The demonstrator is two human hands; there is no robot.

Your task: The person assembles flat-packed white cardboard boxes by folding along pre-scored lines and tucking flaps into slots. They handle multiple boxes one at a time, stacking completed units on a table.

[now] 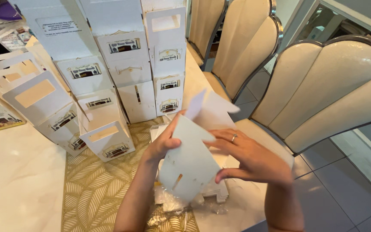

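Left hand: the left hand (pixel 162 144) is closed on the left edge of a flat white card box (pixel 190 161), thumb on the face turned up, fingers behind it.
Right hand: the right hand (pixel 254 159) pinches the same box along its right side, fingers curled over the edge; a ring (pixel 234 138) sits on one finger.
Box in hand: held tilted above the near edge of the table (pixel 18 180), close to its right-hand corner, one flap (pixel 195 104) standing up at the top.
Under the hands: a low stack of flat white blanks (pixel 218 192) and crumpled clear wrapping (pixel 168 202), I think plastic, though it is hard to make out.
Runner: a gold leaf-patterned runner (pixel 95 184) goes from the near edge toward the far side.
Finished boxes: folded white handled boxes (pixel 125 64) stand and lean in rows across the far half of the table.
Chairs: cream padded chairs (pixel 323 90) stand along the right edge.
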